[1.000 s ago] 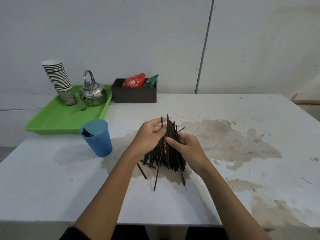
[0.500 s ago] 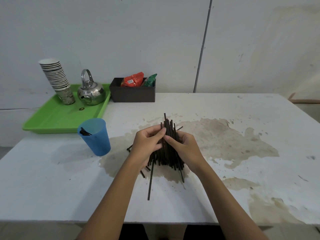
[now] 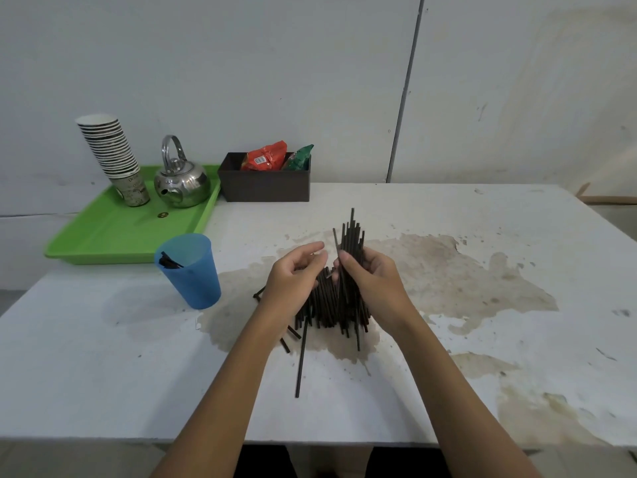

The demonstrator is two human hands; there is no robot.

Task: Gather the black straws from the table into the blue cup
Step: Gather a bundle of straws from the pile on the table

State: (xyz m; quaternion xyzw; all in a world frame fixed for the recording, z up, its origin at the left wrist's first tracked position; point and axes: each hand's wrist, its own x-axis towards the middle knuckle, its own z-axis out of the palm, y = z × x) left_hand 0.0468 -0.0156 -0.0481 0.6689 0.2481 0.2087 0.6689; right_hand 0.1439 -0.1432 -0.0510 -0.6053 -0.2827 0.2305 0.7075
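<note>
R hand [image 3: 374,288] was wrapped round a bundle of thin black plastic straws [image 3: 350,270], holding them near upright w/ tips fanned above the fingers and lower ends splayed on the white, stained tabletop [image 3: 517,339]. L hand [image 3: 294,281] sat just beside the bundle, fingers curled loosely, thumb and forefinger close together; couldn't tell if it pinched a straw or held nothing. One long loose straw [image 3: 300,360] lay on the tabletop below the bundle, pointing toward the near edge; a few short ends poked out under the L wrist.

Blue plastic cup [image 3: 191,270] stood to the L of the bundle, apart from it, w/ a few black straws already leaning inside. Bare tabletop between cup and bundle; wide open surface R of the bundle out to the table's R edge, and a clear strip between the bundle and the near edge.

Beyond the cup, a green plastic tray [image 3: 113,236] overhung the far-L corner, carrying a leaning stack of paper cups [image 3: 110,150] and a shiny steel kettle [image 3: 182,182]. Print on the bottom paper cup too small to read. Behind the bundle by the wall, a dark brown box [image 3: 265,186] held a red packet [image 3: 265,157] w/ a barcode and a green packet [image 3: 301,157]; their lower parts hidden by the box, lettering illegible.
</note>
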